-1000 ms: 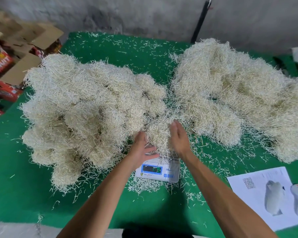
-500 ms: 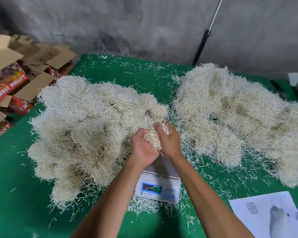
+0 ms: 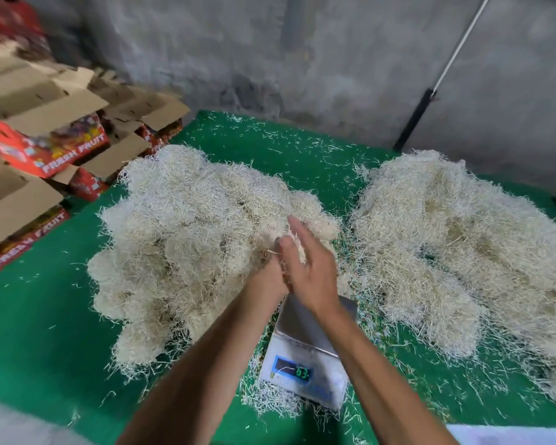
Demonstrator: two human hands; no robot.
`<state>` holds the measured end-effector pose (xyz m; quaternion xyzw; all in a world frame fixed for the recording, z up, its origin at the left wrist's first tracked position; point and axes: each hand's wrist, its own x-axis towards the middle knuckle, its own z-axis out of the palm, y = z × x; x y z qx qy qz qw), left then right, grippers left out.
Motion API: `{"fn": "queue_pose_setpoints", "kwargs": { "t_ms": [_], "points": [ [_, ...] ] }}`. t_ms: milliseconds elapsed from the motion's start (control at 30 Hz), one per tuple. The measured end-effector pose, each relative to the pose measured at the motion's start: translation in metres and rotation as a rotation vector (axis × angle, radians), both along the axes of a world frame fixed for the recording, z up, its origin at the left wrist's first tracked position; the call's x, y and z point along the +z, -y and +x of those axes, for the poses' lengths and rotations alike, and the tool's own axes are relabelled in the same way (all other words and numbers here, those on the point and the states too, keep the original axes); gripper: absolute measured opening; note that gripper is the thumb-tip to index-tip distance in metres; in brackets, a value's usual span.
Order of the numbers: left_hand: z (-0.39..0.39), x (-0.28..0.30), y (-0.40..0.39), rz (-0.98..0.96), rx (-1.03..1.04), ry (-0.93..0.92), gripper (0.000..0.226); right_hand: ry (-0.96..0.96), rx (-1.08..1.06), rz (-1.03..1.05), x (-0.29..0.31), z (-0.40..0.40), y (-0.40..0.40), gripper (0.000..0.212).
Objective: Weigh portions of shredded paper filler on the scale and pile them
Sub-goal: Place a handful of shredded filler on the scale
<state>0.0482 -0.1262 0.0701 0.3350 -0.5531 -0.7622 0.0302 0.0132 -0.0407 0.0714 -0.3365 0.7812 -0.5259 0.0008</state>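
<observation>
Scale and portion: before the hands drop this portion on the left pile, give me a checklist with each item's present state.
1. Portion off the scale: ok, the steel platform is bare.
2. Portion held: ok, shreds show between the right hand and the left hand, which is mostly hidden behind it.
3. Grip of the left hand: cannot tell, its fingers are covered.
4. Hands over the target: ok, they are at the near right edge of the left pile.
5. Reading on the display: cannot tell, the digits are blurred.
6. Right pile kept apart: ok, a strip of green cloth with loose shreds divides the piles.
</observation>
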Motion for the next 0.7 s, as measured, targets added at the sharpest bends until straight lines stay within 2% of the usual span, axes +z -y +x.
{"fn": "queue_pose_setpoints", "kwargs": {
  "t_ms": [33,67,100,133,167,233,300,333,367,400,433,467,500,533,600,700],
  "points": [
    [0.002,-0.004,0.003,-0.082,-0.027,0.034,0.026,0.007,-0.017,0.023,0.005,-0.009,0.003,0.060],
    [0.009,0.003,0.005,-0.074,-0.102,0.073,0.031,-0.003,-0.018,0.074,0.009,-0.018,0.003,0.059],
    [0.006,0.013,0.008,0.036,-0.152,0.023,0.027,-0.020,-0.012,0.121,0.008,-0.025,0.001,0.057],
    [0.001,0.016,0.016,0.019,-0.150,-0.037,0.024,-0.041,0.008,0.144,0.005,-0.027,0.000,0.056],
    [-0.002,0.017,0.023,0.063,-0.067,0.003,0.027,-0.076,0.035,0.140,0.000,-0.025,0.003,0.055],
    [0.012,0.006,0.034,-0.293,0.073,0.094,0.023,-0.182,0.114,0.083,-0.009,-0.011,0.019,0.049],
    [0.022,-0.009,0.047,-0.392,0.185,0.155,0.027,-0.239,0.175,0.081,-0.019,-0.007,0.037,0.047],
    [0.019,-0.008,0.054,-0.308,0.097,0.128,0.026,-0.257,0.173,0.116,-0.022,-0.012,0.041,0.049],
    [0.013,0.004,0.056,-0.047,0.031,0.016,0.027,-0.314,0.134,0.153,-0.023,-0.020,0.043,0.052],
    [0.000,0.014,0.062,0.168,-0.001,-0.018,0.029,-0.382,0.077,0.185,-0.023,-0.030,0.045,0.054],
    [-0.012,0.020,0.068,0.314,0.048,-0.048,0.034,-0.442,0.024,0.233,-0.024,-0.041,0.048,0.056],
    [-0.024,0.029,0.073,0.296,0.037,-0.067,0.037,-0.470,0.005,0.322,-0.021,-0.052,0.056,0.059],
    [-0.034,0.036,0.083,0.164,0.018,-0.060,0.036,-0.463,0.005,0.433,-0.018,-0.063,0.067,0.059],
    [-0.041,0.039,0.093,-0.050,0.006,-0.030,0.034,-0.425,0.001,0.515,-0.015,-0.071,0.081,0.059],
    [-0.049,0.039,0.122,-0.447,0.076,-0.023,0.025,-0.350,-0.013,0.518,-0.009,-0.085,0.110,0.060],
    [-0.059,0.043,0.169,-0.686,0.210,-0.135,0.026,-0.329,0.016,0.377,-0.001,-0.096,0.155,0.065]
  ]
}}
